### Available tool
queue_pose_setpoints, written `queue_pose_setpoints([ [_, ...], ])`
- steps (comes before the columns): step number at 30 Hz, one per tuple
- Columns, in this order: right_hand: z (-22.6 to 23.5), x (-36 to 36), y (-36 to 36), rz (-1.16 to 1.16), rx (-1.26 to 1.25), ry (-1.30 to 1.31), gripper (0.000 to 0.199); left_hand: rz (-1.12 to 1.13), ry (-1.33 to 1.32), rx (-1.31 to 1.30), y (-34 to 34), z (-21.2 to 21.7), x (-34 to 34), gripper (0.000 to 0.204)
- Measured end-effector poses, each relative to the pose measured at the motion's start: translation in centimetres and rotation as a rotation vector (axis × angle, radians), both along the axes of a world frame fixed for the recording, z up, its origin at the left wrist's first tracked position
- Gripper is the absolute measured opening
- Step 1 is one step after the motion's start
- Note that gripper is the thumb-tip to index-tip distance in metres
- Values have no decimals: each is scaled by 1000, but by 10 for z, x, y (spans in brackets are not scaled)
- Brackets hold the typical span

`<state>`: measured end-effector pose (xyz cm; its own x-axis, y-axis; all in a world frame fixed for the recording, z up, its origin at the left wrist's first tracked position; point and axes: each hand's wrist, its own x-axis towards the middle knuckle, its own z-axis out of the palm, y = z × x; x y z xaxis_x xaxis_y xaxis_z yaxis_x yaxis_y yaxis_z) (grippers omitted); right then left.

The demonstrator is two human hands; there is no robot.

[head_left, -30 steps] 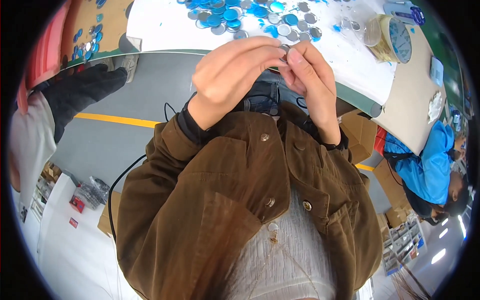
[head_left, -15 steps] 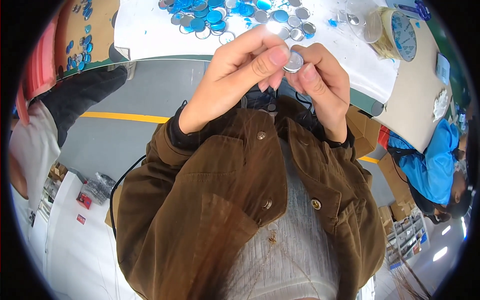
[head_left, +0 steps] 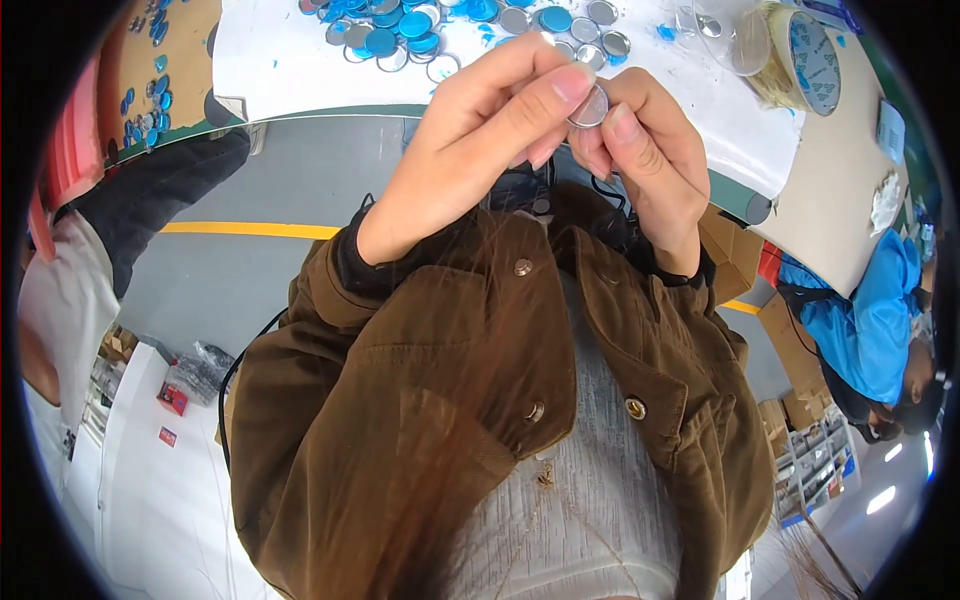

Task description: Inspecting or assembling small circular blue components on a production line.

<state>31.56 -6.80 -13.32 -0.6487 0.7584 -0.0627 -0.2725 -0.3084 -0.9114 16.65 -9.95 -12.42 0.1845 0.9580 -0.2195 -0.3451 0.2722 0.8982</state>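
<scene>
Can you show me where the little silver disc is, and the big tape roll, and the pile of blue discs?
Silver disc point(head_left: 590, 106), head view, on its shiny face.
Tape roll point(head_left: 812, 58), head view, on its flat side.
Blue discs point(head_left: 383, 41), head view, on one blue disc.

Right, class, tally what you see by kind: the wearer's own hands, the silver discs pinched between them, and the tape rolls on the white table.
Hands: 2 (left hand, right hand)
Silver disc: 1
Tape roll: 1
Total: 4
</scene>
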Motion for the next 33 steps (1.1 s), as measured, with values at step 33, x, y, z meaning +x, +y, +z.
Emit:
queue_pose_setpoints([
  [33,-5,1,3,-347,528,-579,8,-54,-325,-302,2,10,-1,25],
])
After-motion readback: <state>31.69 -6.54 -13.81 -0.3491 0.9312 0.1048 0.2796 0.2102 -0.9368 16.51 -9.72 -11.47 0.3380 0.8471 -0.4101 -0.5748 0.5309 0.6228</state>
